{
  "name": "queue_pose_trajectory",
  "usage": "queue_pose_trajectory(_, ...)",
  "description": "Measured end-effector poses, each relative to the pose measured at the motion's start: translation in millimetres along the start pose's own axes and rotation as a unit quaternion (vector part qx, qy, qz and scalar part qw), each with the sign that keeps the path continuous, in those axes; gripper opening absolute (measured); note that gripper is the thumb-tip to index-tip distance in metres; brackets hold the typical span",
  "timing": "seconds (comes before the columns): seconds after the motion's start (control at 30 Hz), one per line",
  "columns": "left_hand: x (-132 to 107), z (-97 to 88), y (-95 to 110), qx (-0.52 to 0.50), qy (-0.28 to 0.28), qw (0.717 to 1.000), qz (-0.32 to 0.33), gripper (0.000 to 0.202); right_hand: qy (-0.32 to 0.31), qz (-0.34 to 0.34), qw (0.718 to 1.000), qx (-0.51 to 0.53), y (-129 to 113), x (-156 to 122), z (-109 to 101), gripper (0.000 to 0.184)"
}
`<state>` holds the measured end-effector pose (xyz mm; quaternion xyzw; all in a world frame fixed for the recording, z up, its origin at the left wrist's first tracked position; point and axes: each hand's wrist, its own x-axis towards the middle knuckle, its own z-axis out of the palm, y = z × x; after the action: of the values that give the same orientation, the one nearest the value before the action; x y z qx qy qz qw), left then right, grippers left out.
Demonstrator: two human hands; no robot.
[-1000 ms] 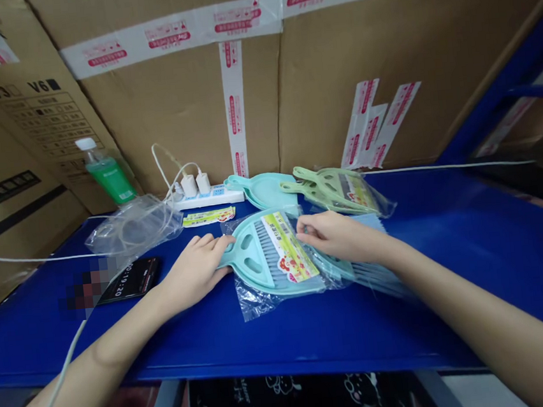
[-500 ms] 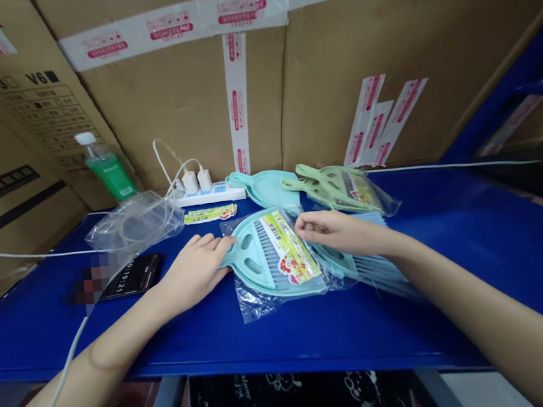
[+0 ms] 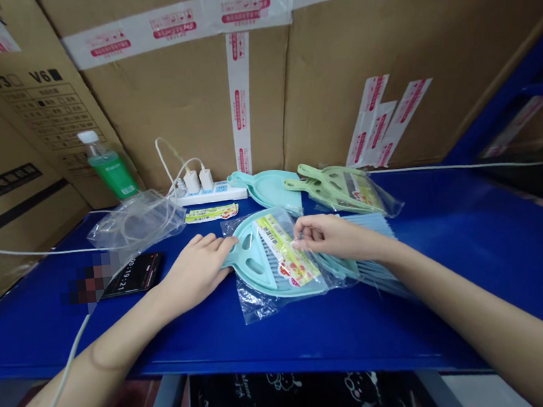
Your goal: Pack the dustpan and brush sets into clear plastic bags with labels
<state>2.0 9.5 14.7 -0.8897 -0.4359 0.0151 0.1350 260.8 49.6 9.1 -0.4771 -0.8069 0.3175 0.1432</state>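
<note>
A mint dustpan with a grey-bristled brush and a yellow-green label card lies flat on the table, partly inside a clear plastic bag. My left hand is closed round the dustpan's handle. Over the right side of the label card, my right hand has its fingers curled in a pinch on the clear bag. Another brush with blue-grey bristles lies under my right wrist, partly covered, beside more mint plastic.
Behind lie a mint dustpan and bagged green dustpans. A power strip, label cards, crumpled clear plastic, a green-liquid bottle and a phone are on the blue table. A white cable crosses the left side.
My right hand has moved slightly left and down over the label card, with its fingers now on the bag. My left hand keeps its hold on the handle.
</note>
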Motion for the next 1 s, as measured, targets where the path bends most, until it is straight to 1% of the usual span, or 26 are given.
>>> queue_pose_trajectory(0.13,-1,-1.1,1,0.001,0.005,1.0,0.001,0.029,0.066,0.034,0.988,-0.137,-10,-3,10,0.024)
queue_pose_trajectory(0.23,-2,-2.8,1,0.0,0.004,1.0,-0.001,0.031,0.081,0.043,0.98,-0.178,-10,-5,12,0.026)
queue_pose_trajectory(0.4,-3,-6.4,-3,-0.007,-0.01,1.0,-0.011,0.029,0.093,0.048,0.981,-0.161,-2,-2,3,0.032)
queue_pose_trajectory(0.53,-6,-6.9,-6,-0.012,0.0,1.0,-0.004,0.028,0.073,0.024,0.991,-0.112,2,3,-2,0.025)
queue_pose_trajectory(0.63,-9,-8.5,-8,-0.017,-0.003,1.0,-0.004,0.026,0.064,0.014,0.993,-0.095,3,3,-6,0.017)
queue_pose_trajectory(0.73,-12,-12.4,-10,-0.018,-0.02,1.0,-0.014,0.023,0.094,0.013,0.99,-0.103,4,1,-14,0.012)
queue_pose_trajectory(0.83,-16,-16.8,-11,-0.019,-0.038,0.999,-0.023,0.018,0.138,0.01,0.981,-0.138,3,2,-26,0.008)
queue_pose_trajectory(0.93,-19,-19.8,-13,-0.02,-0.047,0.998,-0.025,0.013,0.173,-0.018,0.969,-0.174,-3,7,-38,0.015)
queue_pose_trajectory(1.0,-20,-20.9,-14,-0.019,-0.048,0.998,-0.023,0.014,0.18,-0.038,0.965,-0.187,-12,14,-45,0.02)
